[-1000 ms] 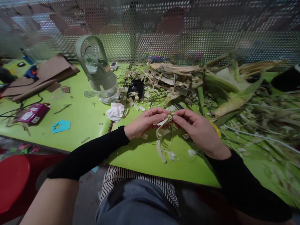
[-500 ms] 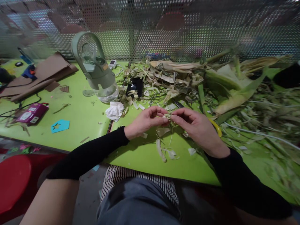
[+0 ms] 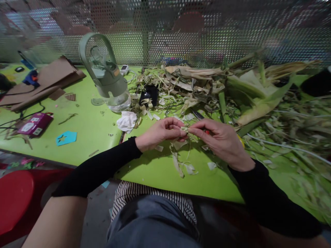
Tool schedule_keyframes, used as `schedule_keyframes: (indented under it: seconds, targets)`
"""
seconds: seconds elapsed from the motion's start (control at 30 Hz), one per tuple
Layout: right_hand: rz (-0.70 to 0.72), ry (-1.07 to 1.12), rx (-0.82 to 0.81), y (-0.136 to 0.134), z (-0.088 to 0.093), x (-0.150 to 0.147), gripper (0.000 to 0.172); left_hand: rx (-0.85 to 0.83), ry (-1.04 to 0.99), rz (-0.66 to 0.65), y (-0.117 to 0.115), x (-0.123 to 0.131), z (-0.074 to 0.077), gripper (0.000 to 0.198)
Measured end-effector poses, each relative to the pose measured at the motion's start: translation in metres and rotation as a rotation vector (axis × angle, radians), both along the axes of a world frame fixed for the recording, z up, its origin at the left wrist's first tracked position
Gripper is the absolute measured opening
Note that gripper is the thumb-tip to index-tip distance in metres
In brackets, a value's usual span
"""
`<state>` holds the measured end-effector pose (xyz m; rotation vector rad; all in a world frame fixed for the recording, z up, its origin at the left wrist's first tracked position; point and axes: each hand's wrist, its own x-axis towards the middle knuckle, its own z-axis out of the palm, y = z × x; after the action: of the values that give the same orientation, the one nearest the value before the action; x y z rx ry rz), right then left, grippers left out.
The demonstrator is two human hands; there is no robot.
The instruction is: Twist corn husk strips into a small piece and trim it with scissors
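Note:
Over the green table, my left hand (image 3: 161, 133) and my right hand (image 3: 221, 141) meet fingertip to fingertip. Both pinch a small pale-green piece of corn husk (image 3: 185, 129) that looks twisted or knotted; its exact shape is too small to make out. Thin husk strands hang below it. Husk scraps (image 3: 177, 165) lie on the table just under the hands. Partly hidden behind my right hand are something yellow (image 3: 241, 141) and a small red spot. A dark pointed tool (image 3: 198, 114) lies among the scraps beyond my fingers.
A heap of dry husks (image 3: 191, 81) and large green corn husks (image 3: 254, 96) fills the back right. At left stand a water bottle (image 3: 110, 81), crumpled tissue (image 3: 126, 121), purple box (image 3: 36, 124), blue tag (image 3: 66, 138) and brown cardboard (image 3: 49, 81). A perforated metal screen (image 3: 144, 34) runs behind.
My right hand has shifted slightly right and its fingers have straightened a little, uncovering a red spot behind them. My left hand stays nearly in place, still pinching the husk piece.

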<state>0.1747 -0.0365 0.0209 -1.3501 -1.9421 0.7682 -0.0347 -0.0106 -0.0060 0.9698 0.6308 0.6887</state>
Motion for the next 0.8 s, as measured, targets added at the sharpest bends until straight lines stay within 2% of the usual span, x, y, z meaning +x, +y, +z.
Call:
schedule_keyframes:
  seconds: [0.2,0.33,0.57,0.8]
  targets:
    - [-0.041,0.118,-0.082,0.002,-0.003,-0.006,0.036,0.059,0.039,0.112,0.0,0.003,0.001,0.02]
    - [-0.058,0.064,-0.025,0.002,-0.004,-0.009,0.037,0.161,0.131,0.172,-0.002,0.004,0.003,0.014]
    - [-0.001,0.065,0.056,0.004,-0.011,-0.006,0.034,0.3,0.192,0.169,-0.004,0.003,0.008,0.012]
    - [-0.029,0.15,0.01,0.004,-0.006,-0.01,0.03,0.202,0.131,0.187,-0.005,0.008,0.008,0.01]
